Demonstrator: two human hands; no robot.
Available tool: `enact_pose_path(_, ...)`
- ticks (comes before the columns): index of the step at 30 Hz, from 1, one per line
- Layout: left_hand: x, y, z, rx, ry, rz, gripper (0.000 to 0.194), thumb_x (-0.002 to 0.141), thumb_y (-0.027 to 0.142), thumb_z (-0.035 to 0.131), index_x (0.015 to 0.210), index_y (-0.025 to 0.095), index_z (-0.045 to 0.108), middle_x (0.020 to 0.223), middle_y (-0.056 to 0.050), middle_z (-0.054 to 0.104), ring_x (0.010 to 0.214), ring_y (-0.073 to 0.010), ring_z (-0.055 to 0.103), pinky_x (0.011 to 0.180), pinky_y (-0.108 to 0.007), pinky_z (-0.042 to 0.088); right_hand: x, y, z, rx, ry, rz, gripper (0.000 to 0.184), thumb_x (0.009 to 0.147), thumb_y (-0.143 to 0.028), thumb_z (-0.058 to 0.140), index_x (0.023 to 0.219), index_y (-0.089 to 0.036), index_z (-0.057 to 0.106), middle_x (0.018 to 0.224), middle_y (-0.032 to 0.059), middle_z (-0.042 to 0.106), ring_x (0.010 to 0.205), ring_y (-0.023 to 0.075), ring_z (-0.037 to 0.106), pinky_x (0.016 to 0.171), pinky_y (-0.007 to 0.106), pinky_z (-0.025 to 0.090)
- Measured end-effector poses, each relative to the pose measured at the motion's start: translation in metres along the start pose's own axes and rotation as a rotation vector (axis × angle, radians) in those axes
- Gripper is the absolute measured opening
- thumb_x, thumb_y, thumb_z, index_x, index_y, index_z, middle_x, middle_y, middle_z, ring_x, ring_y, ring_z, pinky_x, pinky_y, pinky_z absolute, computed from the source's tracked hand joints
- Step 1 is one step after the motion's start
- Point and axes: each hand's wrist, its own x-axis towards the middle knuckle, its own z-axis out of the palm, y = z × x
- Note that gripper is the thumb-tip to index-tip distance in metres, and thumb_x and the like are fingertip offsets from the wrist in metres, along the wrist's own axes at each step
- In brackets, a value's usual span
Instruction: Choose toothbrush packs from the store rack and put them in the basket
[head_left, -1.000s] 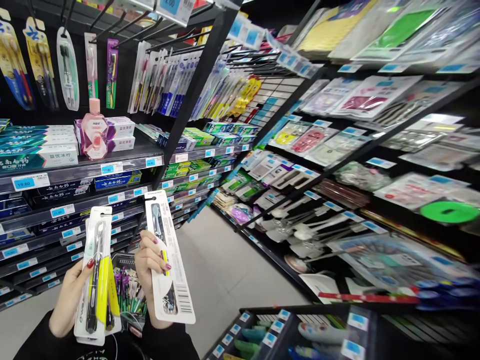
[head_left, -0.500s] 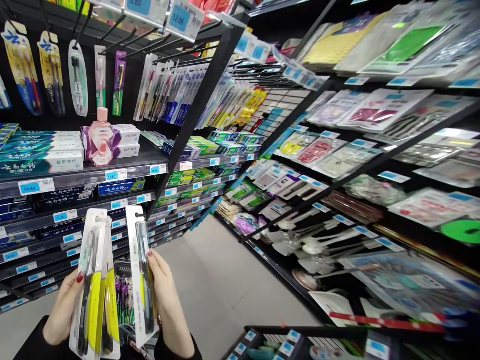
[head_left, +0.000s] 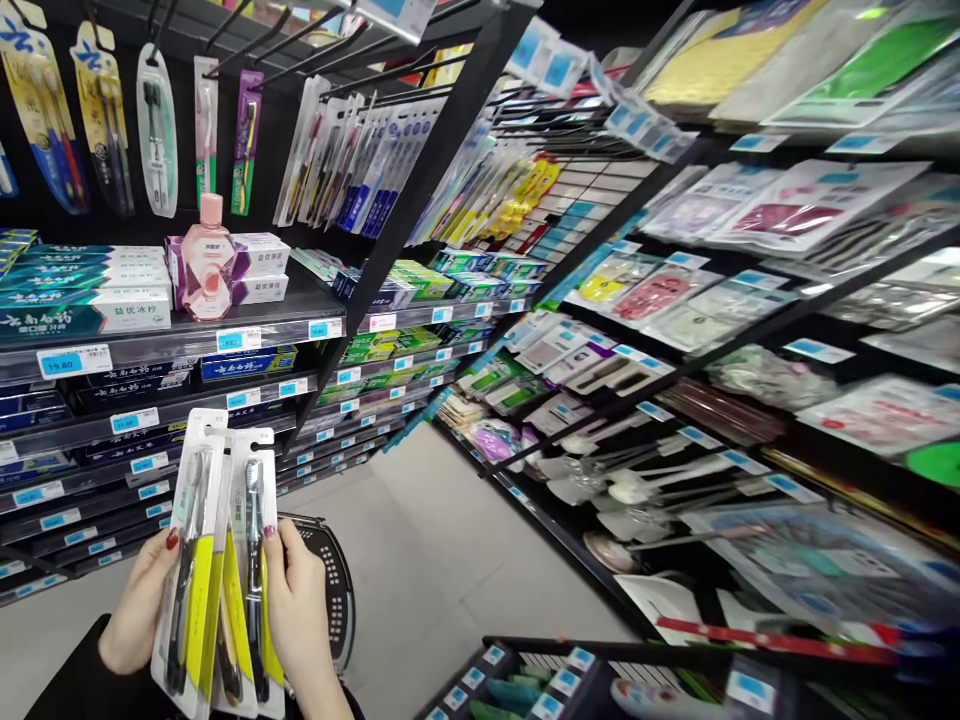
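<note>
Several packaged toothbrushes with yellow-and-black blister cards are fanned close together in front of me. My left hand [head_left: 142,600] is closed around the left toothbrush pack [head_left: 199,570], thumb on its front edge. The right toothbrush pack [head_left: 259,580] is gripped by my right hand [head_left: 300,600], its thumb along the card's right side. Between them another pack [head_left: 231,620] is partly hidden behind the left one. Behind my right hand, a black basket [head_left: 341,580] shows its perforated rim on the floor side; its contents are hidden by the packs and hands.
Ahead, a shelf [head_left: 292,325] bears toothpaste boxes [head_left: 112,290] and a pink bottle [head_left: 208,265], with toothbrushes [head_left: 157,130] hanging above. Packaged goods fill a rack [head_left: 675,375] on the right. A low bin [head_left: 517,690] stands at the bottom right. Grey floor [head_left: 420,530] lies between.
My right hand has moved left, bringing its toothbrush pack against the ones in my left hand. The basket's contents, visible before between the packs, are now covered.
</note>
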Motion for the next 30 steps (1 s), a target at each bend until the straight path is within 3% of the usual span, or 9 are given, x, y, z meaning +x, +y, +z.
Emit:
enact_pose_path(5,-0.006,0.0,0.01,-0.01,-0.087,0.089,0.034,0.049,0.033,0.081,0.076,0.019,0.067,0.069,0.0,0.071,0.079,-0.0248,0.067,0.068,-0.029,0.055,0.003,0.001,-0.002,-0.038,0.012,-0.009,0.031,0.087,-0.037,0.036,0.061,-0.021,0.041,0.05,-0.0047,0.042,0.047,0.0117,0.038,0.047,0.022,0.026)
enact_pose_path(9,-0.007,0.0,0.013,0.02,-0.245,0.124,0.026,0.061,0.032,0.075,0.082,0.019,0.069,0.074,-0.002,0.072,0.079,-0.0238,0.067,0.069,-0.03,0.054,0.005,0.002,-0.005,-0.001,0.049,0.019,0.033,0.086,-0.04,0.036,0.061,-0.021,0.04,0.05,-0.0053,0.039,0.047,0.0114,0.036,0.047,0.022,0.026)
enact_pose_path(14,0.002,-0.003,0.01,0.022,-0.358,0.123,0.018,0.074,0.029,0.065,0.089,0.019,0.069,0.077,-0.003,0.073,0.078,-0.0218,0.067,0.07,-0.029,0.052,0.005,0.007,0.002,0.042,-0.053,0.058,0.031,0.086,-0.04,0.037,0.065,-0.02,0.045,0.052,-0.0036,0.046,0.049,0.0123,0.04,0.048,0.022,0.027)
enact_pose_path(23,0.005,-0.002,0.011,0.017,-0.37,0.137,0.018,0.073,0.028,0.066,0.089,0.018,0.067,0.079,-0.003,0.072,0.079,-0.0214,0.066,0.071,-0.03,0.052,0.008,0.017,0.014,0.183,-0.076,0.036,0.032,0.088,-0.041,0.036,0.067,-0.019,0.046,0.059,-0.003,0.047,0.054,0.012,0.04,0.05,0.022,0.028)
enact_pose_path(30,0.008,0.001,0.006,-0.049,-0.218,0.079,0.025,0.057,0.035,0.077,0.072,0.018,0.066,0.065,0.0,0.071,0.078,-0.0245,0.067,0.073,-0.034,0.053,0.012,0.014,0.017,0.099,-0.034,0.053,0.033,0.087,-0.039,0.037,0.063,-0.019,0.045,0.054,-0.0042,0.044,0.051,0.0113,0.038,0.049,0.022,0.025)
